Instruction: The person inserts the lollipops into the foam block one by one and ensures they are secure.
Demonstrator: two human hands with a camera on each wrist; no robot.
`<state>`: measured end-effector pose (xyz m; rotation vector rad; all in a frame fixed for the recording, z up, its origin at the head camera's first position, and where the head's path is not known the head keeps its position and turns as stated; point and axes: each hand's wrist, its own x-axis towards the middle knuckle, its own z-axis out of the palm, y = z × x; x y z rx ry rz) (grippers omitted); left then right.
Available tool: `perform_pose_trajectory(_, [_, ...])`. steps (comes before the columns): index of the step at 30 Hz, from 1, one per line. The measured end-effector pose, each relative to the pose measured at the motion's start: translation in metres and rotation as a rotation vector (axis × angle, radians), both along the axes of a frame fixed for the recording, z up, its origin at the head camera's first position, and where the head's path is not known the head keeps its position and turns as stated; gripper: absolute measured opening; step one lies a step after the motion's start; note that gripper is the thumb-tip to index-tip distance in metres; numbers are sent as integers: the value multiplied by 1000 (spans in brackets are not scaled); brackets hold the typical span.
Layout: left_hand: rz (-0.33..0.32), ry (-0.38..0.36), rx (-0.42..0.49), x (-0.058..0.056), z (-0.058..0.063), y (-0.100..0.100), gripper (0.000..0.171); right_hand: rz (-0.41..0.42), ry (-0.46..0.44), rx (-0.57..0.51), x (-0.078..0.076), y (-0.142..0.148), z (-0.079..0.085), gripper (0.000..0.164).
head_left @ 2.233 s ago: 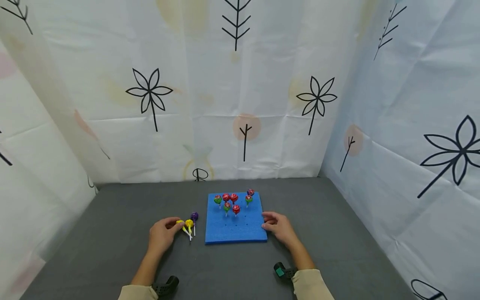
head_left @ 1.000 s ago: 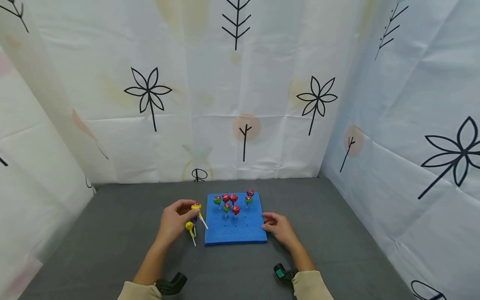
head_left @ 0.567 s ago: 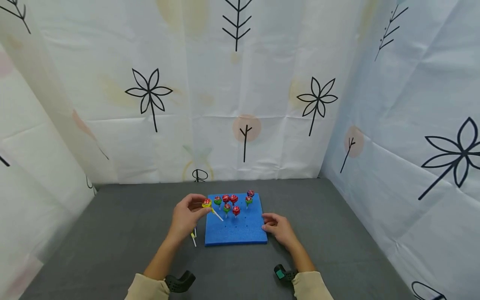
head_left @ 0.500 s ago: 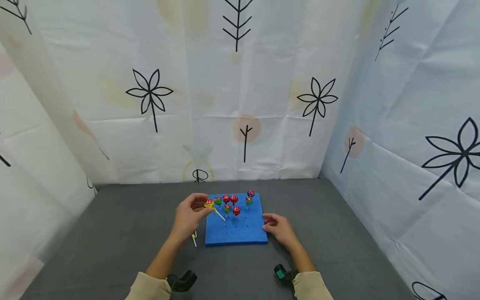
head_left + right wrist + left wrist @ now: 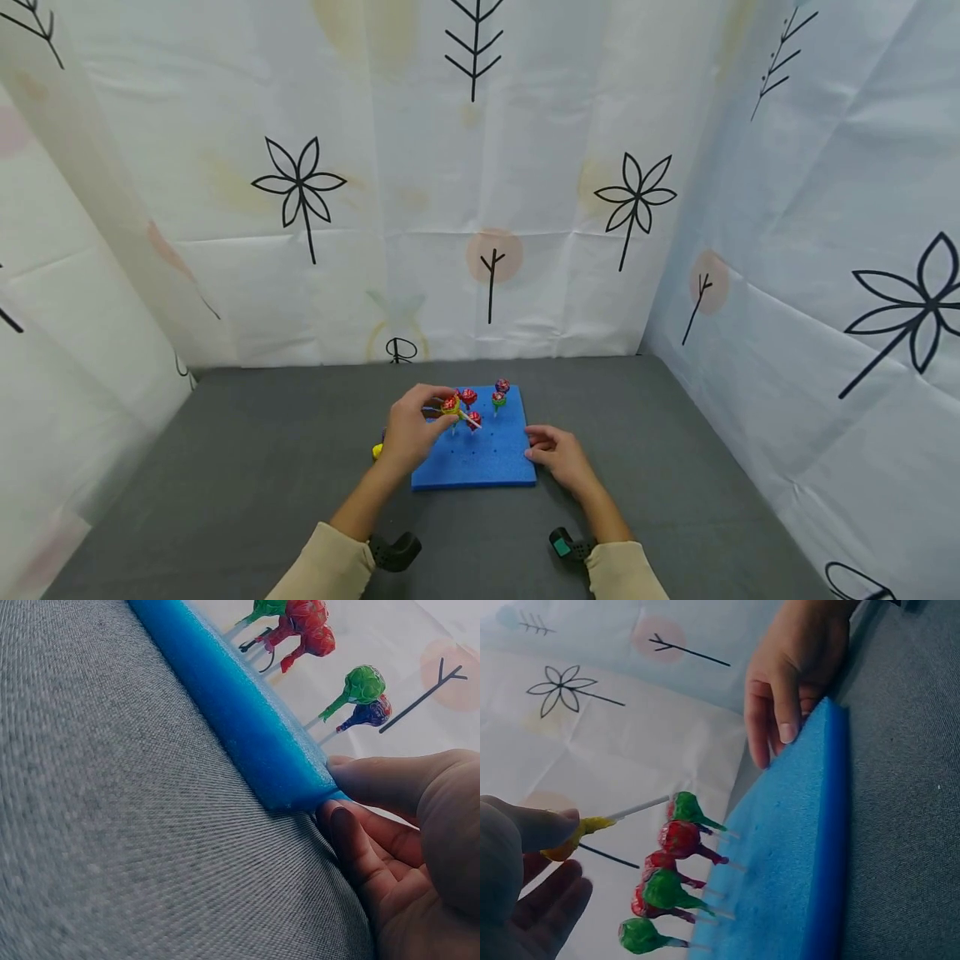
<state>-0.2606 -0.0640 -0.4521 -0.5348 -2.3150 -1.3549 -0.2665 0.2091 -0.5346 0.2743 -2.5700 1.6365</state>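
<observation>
My left hand (image 5: 411, 429) pinches a yellow-wrapped lollipop (image 5: 450, 406) by the candy end, above the blue foam board (image 5: 480, 473). In the left wrist view this lollipop (image 5: 592, 825) has its white stick pointing away from the fingers, tilted relative to the board. Several lollipops stand in the board, among them a red one (image 5: 468, 396) and a green one (image 5: 498, 400); in the head view my left hand covers some of them. My right hand (image 5: 558, 457) grips the board's right edge, thumb (image 5: 382, 780) on one face and fingers along the side.
Left of the board, a yellow lollipop (image 5: 377, 451) lies on the grey tabletop (image 5: 247, 467), with a sliver of a purple one beside it, both mostly behind my left hand. Small holes dot the board's near half. A printed white curtain (image 5: 375, 275) encloses the table.
My left hand has picked up the yellow lollipop from the table left of the board and carried it rightward over the standing lollipops. My right hand has stayed at the board's edge.
</observation>
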Motion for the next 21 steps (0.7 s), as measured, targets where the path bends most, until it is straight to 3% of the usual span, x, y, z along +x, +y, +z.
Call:
perform_pose_trajectory(6, [61, 140, -168, -7, -3, 16, 37, 4, 16, 4, 0, 0, -1, 33])
perform_pose_trajectory(11, [81, 223, -263, -13, -7, 26, 31, 5, 17, -3, 0, -1, -1, 34])
perform_pose_trajectory(21, [124, 349, -348, -18, -15, 43, 25, 9, -2, -11, -1, 0, 1, 33])
